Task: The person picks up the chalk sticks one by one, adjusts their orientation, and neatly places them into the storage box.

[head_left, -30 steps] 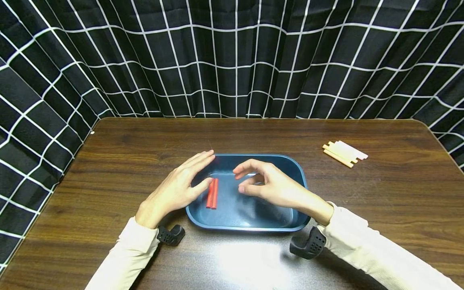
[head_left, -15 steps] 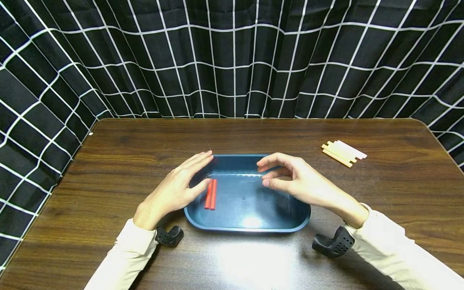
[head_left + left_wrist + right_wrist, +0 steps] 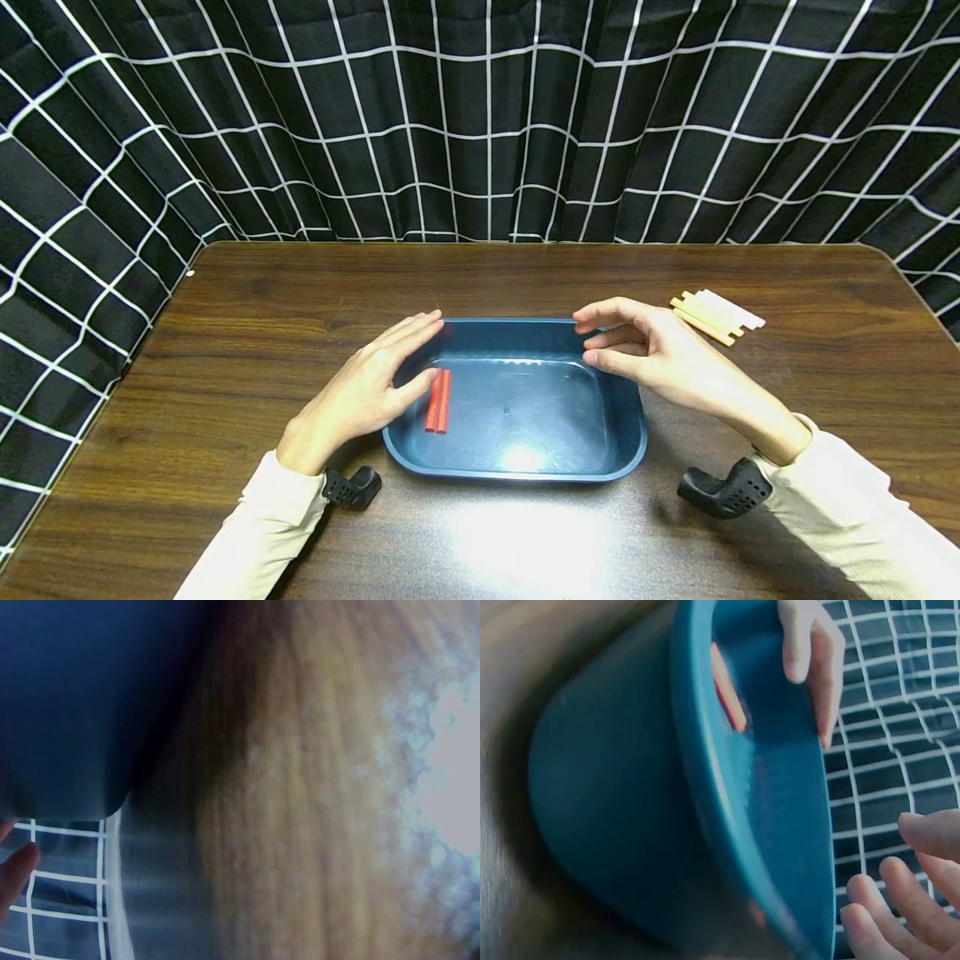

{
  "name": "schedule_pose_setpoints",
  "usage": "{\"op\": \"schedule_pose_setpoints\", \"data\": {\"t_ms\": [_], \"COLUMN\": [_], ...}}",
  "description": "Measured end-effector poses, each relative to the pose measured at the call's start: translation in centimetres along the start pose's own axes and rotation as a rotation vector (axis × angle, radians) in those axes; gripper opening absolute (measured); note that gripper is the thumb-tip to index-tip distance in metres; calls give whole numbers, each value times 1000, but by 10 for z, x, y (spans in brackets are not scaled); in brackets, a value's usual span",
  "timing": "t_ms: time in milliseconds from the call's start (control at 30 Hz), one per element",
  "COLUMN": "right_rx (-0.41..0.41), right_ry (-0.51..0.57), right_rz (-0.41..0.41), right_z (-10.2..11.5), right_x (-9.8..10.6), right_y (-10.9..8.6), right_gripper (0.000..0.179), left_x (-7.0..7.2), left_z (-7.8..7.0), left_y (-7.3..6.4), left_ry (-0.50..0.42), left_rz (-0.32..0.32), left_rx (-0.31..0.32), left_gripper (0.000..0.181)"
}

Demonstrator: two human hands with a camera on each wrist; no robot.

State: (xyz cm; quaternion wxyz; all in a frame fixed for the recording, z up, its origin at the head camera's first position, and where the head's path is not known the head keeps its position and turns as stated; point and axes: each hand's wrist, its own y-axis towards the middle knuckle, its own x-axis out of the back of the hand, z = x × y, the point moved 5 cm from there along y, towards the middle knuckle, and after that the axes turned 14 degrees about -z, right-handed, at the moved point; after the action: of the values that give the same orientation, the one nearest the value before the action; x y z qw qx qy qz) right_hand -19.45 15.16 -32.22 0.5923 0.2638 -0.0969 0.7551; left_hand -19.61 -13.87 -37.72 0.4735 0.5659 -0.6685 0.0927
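A blue rectangular bin (image 3: 517,478) with rounded corners sits on the table in the head view. Two red sticks (image 3: 438,402) lie side by side on its floor, toward the left end. My left hand (image 3: 363,385) rests at the bin's left rim, fingers straight and the thumb reaching over the inside near the red sticks. Above the bin's far right corner is my right hand (image 3: 645,346), fingers loosely bent and nothing between them. In the right wrist view the fingers (image 3: 904,907) of that hand appear apart from the bin.
On the table at the back right lies a small bunch of yellow and white sticks (image 3: 716,317). A black curtain (image 3: 480,125) with white grid lines hangs behind the table (image 3: 225,333). Bright glare lies on the tabletop in front of the bin.
My right hand has moved right and slightly back, from over the middle of the bin to its far right corner. The left hand and the red sticks have stayed in place.
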Motion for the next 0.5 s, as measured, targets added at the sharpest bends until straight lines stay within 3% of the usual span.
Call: {"op": "schedule_pose_setpoints", "data": {"t_ms": [100,333,500], "right_rx": [4,126,129], "right_ry": [-42,-136,-186], "right_rz": [-30,-141,-159], "right_z": [-6,-19,-31], "right_x": [9,27,38], "right_y": [0,2,2], "right_gripper": [38,35,35], "left_x": [0,1,0], "left_z": [-1,-1,-1], "left_y": [0,0,1], "left_ry": [-2,1,-8], "left_rz": [-4,-4,-11], "left_rx": [-9,-2,-10], "left_gripper": [57,57,57]}}
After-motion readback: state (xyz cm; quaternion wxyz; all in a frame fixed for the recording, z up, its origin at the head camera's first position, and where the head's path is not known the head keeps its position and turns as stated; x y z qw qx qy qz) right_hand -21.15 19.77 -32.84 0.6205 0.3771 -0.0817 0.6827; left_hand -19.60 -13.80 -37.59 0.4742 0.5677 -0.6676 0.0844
